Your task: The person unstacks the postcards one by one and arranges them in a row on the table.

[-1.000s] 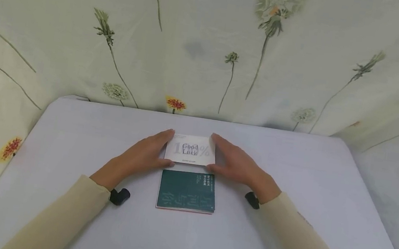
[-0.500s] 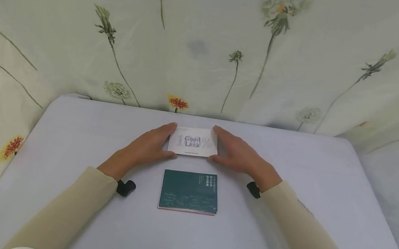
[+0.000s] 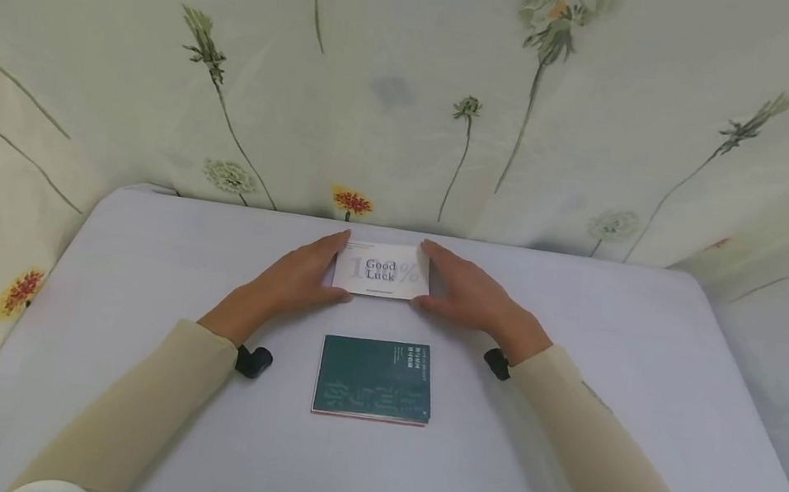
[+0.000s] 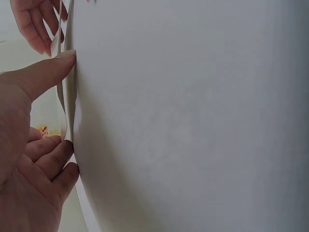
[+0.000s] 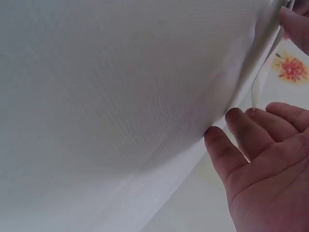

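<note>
A white booklet [image 3: 382, 269], its cover printed "Good Luck" over "100%", lies flat and close to the tabletop near the far edge. My left hand [image 3: 291, 278] holds its left end, thumb at the near corner and fingers at the far one. At the opposite end, my right hand [image 3: 472, 294] grips it the same way. Seen edge-on in the left wrist view, the booklet [image 4: 61, 101] shows thin, slightly bowed leaves beside the thumb. Nearer to me rests a dark green book [image 3: 374, 379] with lighter lettering, touched by neither hand.
A white cloth [image 3: 543, 482] covers the table. Behind its far edge hangs a curtain [image 3: 417, 74] with printed dandelions and red-yellow flowers. Part of a white round object [image 3: 55, 491] shows at the bottom left, over the left sleeve.
Both hands have slid the white booklet away from me toward the far edge, widening the gap to the green book. The green book has stayed in place.
</note>
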Tool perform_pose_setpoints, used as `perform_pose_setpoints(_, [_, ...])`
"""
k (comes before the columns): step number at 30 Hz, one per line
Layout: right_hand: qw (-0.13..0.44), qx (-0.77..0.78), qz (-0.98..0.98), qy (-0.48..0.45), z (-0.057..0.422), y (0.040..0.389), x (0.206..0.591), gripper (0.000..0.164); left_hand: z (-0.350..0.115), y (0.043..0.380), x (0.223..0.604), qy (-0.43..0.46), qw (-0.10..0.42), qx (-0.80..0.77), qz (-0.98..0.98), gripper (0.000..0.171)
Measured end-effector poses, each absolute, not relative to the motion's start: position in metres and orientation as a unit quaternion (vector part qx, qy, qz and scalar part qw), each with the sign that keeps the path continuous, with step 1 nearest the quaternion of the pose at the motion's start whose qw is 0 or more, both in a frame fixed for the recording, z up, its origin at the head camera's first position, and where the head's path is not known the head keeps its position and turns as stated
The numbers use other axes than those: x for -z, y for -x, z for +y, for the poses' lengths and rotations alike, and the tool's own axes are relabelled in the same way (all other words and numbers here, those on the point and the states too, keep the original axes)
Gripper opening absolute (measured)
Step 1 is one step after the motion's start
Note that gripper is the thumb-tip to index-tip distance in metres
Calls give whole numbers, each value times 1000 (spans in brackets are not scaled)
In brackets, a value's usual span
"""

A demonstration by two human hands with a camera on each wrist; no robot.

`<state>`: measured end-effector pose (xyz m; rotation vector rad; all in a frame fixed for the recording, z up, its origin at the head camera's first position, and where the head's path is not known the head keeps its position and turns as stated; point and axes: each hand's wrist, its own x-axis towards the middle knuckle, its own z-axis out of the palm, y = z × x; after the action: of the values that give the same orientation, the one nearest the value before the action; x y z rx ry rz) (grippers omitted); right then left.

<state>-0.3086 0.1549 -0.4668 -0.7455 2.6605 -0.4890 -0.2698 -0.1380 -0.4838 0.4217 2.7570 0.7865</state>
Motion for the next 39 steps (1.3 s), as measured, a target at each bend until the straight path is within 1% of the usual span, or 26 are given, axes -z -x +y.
perform_pose_setpoints(3, [172,173,936,254,153,310,467,94,-139,273,485,-134,127,-272,944,108])
perform_pose_setpoints(11, [180,173,938,243,151,312,468,94,-142,280,490,-136,121,-270,945,113])
perform_pose_setpoints(21, [182,183,935,242,150,312,470,93,-144,281,490,-140,129,-268,944,108])
perform_pose_setpoints(27, [185,192,931,249,151,313,473,95,-143,280,486,-149,124,-244,950,105])
perform_pose_setpoints(34, [188,191,931,247,152,313,473,98,-140,275,481,-136,130,-221,957,106])
perform_pose_setpoints(39, [179,184,935,245,153,312,473,98,-139,272,480,-133,130,-218,958,105])
